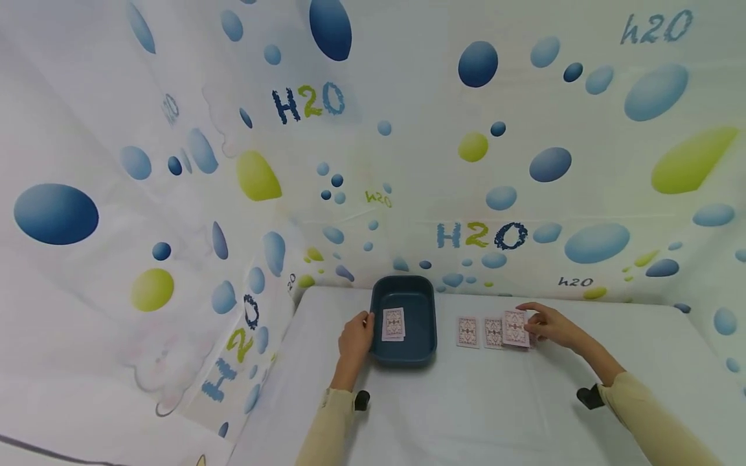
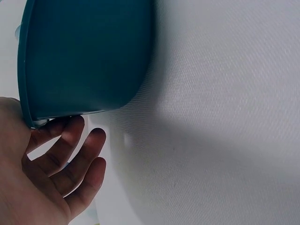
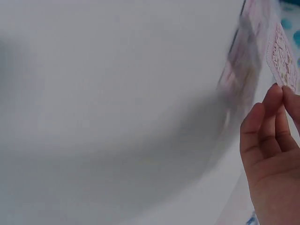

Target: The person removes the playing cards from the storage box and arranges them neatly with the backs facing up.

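My right hand [image 1: 552, 327] pinches a playing card [image 1: 515, 329] between thumb and fingertips, its red patterned back showing. In the right wrist view the card [image 3: 282, 61] stands tilted above the white cloth. Left of it, two more cards lie face down on the table, an outer card [image 1: 467, 332] and a card [image 1: 492, 333] partly overlapped by the held one. My left hand [image 1: 354, 338] grips the left rim of a dark blue rectangular tub [image 1: 421, 323], fingers against its outer wall in the left wrist view. Inside the tub, a few overlapping cards [image 1: 393, 323] lie face down.
A white cloth covers the table [image 1: 466, 414]. Behind it hangs a pale curtain [image 1: 408, 162] printed with blue and green drops and H2O lettering. The tub stands near the table's back edge, left of the row of cards.
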Demonstrator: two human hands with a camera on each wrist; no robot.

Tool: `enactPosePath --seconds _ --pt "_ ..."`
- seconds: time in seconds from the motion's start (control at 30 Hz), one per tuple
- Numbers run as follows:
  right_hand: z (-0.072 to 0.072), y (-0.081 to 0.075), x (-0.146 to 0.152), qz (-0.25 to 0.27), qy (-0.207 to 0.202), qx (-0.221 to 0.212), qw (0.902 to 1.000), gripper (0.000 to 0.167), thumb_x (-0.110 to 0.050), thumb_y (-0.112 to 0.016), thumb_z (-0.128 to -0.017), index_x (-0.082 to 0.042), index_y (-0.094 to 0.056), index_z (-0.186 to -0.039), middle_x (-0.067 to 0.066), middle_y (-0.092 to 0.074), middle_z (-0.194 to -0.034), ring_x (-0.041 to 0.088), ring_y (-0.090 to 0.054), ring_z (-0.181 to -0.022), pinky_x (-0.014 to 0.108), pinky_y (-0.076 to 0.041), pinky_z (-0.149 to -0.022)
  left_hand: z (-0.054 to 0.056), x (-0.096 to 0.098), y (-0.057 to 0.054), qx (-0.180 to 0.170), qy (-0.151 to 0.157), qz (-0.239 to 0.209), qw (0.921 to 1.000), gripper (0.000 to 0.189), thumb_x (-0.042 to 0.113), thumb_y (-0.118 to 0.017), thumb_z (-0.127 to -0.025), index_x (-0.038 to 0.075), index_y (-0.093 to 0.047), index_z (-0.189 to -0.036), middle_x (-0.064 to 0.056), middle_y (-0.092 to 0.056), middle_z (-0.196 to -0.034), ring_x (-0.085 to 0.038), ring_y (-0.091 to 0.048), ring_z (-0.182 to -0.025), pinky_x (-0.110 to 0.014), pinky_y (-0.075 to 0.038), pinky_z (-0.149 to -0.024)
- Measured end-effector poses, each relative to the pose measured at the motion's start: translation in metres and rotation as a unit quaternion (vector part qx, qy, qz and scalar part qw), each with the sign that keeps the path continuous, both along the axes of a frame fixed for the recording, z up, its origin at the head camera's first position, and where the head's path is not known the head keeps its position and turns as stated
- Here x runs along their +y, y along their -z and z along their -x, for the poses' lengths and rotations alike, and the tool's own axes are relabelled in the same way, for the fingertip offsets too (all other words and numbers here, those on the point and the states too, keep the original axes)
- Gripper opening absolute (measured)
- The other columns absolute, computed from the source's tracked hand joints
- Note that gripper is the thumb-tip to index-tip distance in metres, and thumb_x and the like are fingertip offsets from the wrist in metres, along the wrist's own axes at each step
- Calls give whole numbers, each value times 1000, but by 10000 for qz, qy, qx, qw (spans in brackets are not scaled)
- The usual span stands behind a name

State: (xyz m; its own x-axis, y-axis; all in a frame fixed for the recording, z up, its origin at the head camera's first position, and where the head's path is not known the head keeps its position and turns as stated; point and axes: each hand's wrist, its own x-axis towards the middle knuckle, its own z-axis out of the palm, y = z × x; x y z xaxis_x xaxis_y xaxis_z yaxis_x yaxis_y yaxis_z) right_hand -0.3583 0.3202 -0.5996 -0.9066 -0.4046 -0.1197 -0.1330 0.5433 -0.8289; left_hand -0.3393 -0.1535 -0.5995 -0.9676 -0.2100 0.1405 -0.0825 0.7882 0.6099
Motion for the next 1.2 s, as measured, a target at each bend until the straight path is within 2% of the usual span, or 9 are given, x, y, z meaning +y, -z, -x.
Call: enactPosePath --seconds 0.17,0.33,0.57,0.7,0.83,0.97,1.2 --pt "-8 9 36 -223 46 -111 9997 50 -12 -58 -101 5 -38 -143 10 -61 -91 14 -55 -76 29 -50 -66 1 -2 2 -53 -7 -1 10000 29 32 -52 -105 13 -60 -85 -5 -62 -74 -18 -50 -60 -32 -34 -52" --pt "-11 11 52 -216 -11 -20 9998 47 -3 -55 -100 8 -37 -142 10 -59 -88 12 -53 -71 29 -49 -63 2 -3 3 -119 -24 12 9999 30 34 -51 -105 13 -60 -86 -4 -61 -74 -18 -50 -59 -31 -34 -52" --pt "-11 9 56 -321 23 81 9994 46 2 -52 -96 9 -39 -139 10 -56 -88 14 -51 -72 29 -47 -60 3 -2 3 -107 -3 13 9999 31 34 -51 -105 14 -57 -82 -4 -60 -73 -17 -49 -59 -31 -34 -52" --pt "-9 12 57 -667 271 61 9974 45 -3 -56 -95 7 -42 -137 10 -56 -88 17 -51 -72 30 -46 -61 1 0 2 -99 5 -3 10000 31 33 -51 -105 13 -56 -82 -4 -60 -74 -17 -49 -59 -31 -34 -52" --pt "-7 14 54 -1219 465 194 9913 45 -11 -63 -95 4 -46 -134 10 -57 -88 20 -51 -75 33 -45 -63 2 0 2 -49 3 -18 10000 31 33 -51 -105 13 -57 -82 -4 -60 -73 -17 -49 -59 -31 -34 -52" --pt "-3 15 51 -1649 429 453 9843 42 -11 -65 -94 4 -49 -130 10 -59 -88 20 -52 -76 35 -44 -65 1 0 1 -33 -6 -35 10000 30 33 -51 -105 13 -58 -83 -5 -60 -73 -17 -49 -60 -31 -34 -52" --pt "-3 12 48 -1909 343 830 9775 39 -6 -66 -91 9 -52 -125 10 -59 -83 19 -51 -73 33 -42 -64 0 1 -1 -149 16 -28 9999 31 33 -49 -105 13 -56 -83 -5 -59 -74 -17 -49 -60 -31 -34 -53"
